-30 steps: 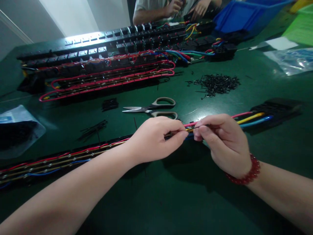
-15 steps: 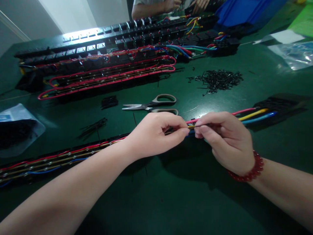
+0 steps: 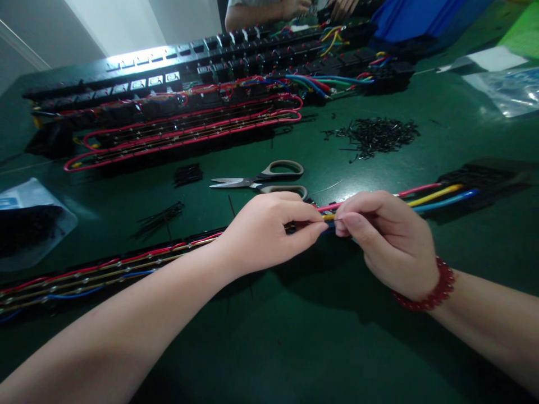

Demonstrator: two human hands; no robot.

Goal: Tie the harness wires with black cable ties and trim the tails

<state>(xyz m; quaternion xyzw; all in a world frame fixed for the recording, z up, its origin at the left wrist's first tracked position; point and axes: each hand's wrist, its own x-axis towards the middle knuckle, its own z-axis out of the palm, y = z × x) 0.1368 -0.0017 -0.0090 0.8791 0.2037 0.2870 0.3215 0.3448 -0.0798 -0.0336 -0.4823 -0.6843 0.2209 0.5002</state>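
Note:
A long wire harness (image 3: 105,272) with red, yellow and blue wires runs across the green table from the lower left to a black connector block (image 3: 484,179) at the right. My left hand (image 3: 269,233) is closed in a pinch on the wire bundle near the middle. My right hand (image 3: 387,238), with a red bead bracelet on its wrist, pinches the same bundle just to the right, fingertips almost touching the left hand's. What lies between the fingertips is too small to make out.
Grey-handled scissors (image 3: 269,178) lie just beyond my hands. Behind them are a heap of small black bits (image 3: 374,134), black cable ties (image 3: 162,217), more wired strips (image 3: 181,126), a blue bin (image 3: 421,22) and plastic bags (image 3: 29,221). Another person's hands (image 3: 303,8) work at the far edge.
Both hands have stayed pinched on the wire bundle, shifting only slightly; the view has tilted a little.

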